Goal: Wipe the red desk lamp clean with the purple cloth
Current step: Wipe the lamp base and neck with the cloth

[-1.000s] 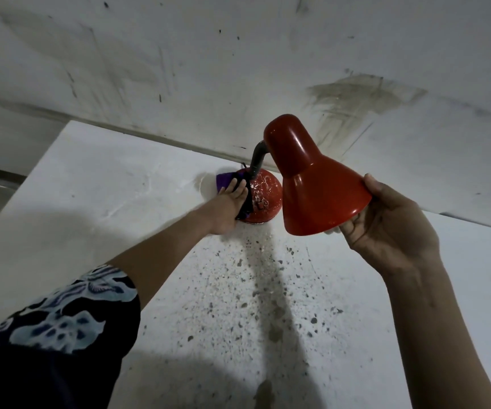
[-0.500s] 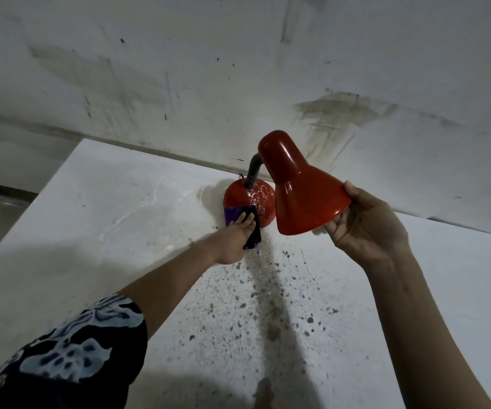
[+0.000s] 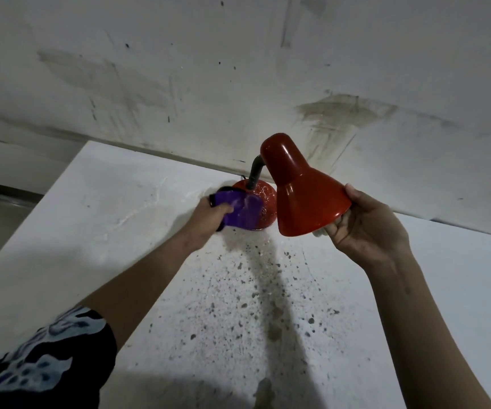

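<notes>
L hand point(image 3: 209, 215) has shifted vs 0.5 s ago: then the purple cloth point(image 3: 242, 212) was a small dark wad at the front lower edge of the lamp base point(image 3: 263, 202), now it's spread wider and pulled round over the base's left/front side, fingers curled shut on the cloth's near edge, bunching it. Blurry there, so prob mid-stroke. R hand point(image 3: 365, 231) same job as before: fingers cupped under the rim of the red shade point(image 3: 303, 190), thumb on the outer edge, steadying/tilting it; shade sits a bit higher and more to the right in view, likely head movement too. Judgement: base wipe ongoing, not done; white speckles visible on the exposed right part of base. Shade and black neck point(image 3: 254, 172) look not yet in contact w/ cloth. Materials: red desk lamp stands at back of tabletop point(image 3: 90, 231) near the wall point(image 3: 179, 69); shade is glossy painted metal by the look, cone w/ rounded cap, highlights on it; base a shallow dome, same red; neck dark, bent tube. Cloth soft, thin, drapes over the dome. Tabletop pale, matte, flecked w/ dark spots in front of lamp; wall scuffed, stained.
</notes>
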